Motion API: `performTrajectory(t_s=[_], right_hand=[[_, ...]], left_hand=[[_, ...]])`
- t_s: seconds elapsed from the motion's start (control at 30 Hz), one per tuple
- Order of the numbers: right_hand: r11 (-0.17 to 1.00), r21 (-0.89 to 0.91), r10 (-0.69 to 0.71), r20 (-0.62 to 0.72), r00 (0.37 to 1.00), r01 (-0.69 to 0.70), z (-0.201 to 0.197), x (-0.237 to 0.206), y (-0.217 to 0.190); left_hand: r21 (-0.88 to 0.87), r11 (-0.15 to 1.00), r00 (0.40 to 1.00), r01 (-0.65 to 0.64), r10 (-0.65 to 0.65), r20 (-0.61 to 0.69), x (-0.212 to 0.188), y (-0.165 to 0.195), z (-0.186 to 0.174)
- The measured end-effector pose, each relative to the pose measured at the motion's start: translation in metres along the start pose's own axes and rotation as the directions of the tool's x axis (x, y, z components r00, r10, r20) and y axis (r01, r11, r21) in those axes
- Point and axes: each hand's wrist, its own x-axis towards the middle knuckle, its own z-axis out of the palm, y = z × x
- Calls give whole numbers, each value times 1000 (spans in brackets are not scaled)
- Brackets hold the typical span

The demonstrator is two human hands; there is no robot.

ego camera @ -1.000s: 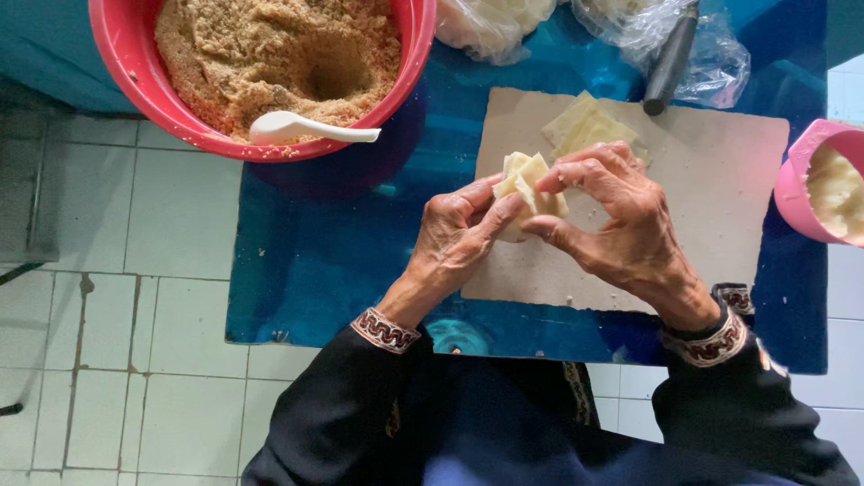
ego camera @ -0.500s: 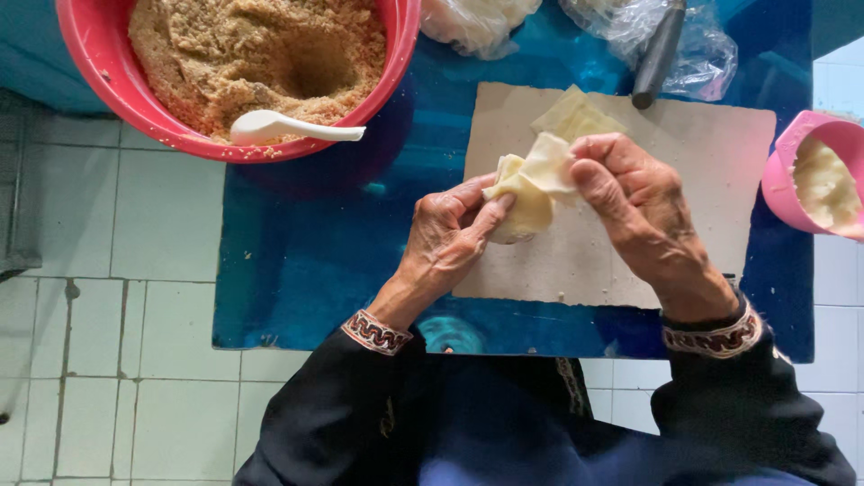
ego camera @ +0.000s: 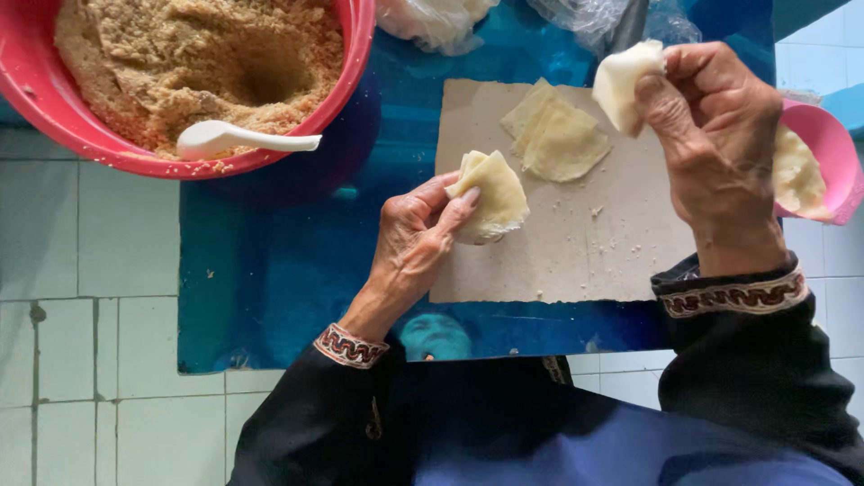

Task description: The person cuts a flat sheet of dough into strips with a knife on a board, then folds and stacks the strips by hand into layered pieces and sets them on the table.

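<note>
The left hand (ego camera: 416,236) is curled, thumb and fingers pinched together, wrist in a black embroidered cuff. The right hand (ego camera: 715,135) is raised higher, well apart from the left, fingertips (ego camera: 661,97) pinched, forearm sleeved in black.

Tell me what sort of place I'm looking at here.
Probably a home kitchen or small food-prep spot, set low on a tiled floor: a red bowl of crumbly filling, a cardboard sheet with dough wrappers, and a folded dumpling in the left hand.
</note>
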Motion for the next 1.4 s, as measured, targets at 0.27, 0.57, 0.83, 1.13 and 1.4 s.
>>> performTrajectory(t_s=[0.27, 0.57, 0.83, 1.13, 1.4], right_hand=[[318, -764, -396, 431, 811, 562, 9, -15, 32], [370, -752, -380, 413, 828, 545, 7, -37, 36], [476, -687, -342, 431, 835, 549, 8, -38, 27], [404, -766, -351, 374, 858, 499, 7, -9, 23], [404, -764, -320, 398, 860, 504, 8, -5, 36]], left_hand=[[-34, 999, 1000, 13, -13, -9, 3, 0, 1], [16, 1000, 1000, 13, -13, -27, 3, 1, 2], [16, 1000, 999, 25, -25, -35, 3, 0, 2], [-1, 1000, 999, 32, -32, -18, 3, 2, 2], [8, 1000, 1000, -14, 14, -19, 3, -2, 0]])
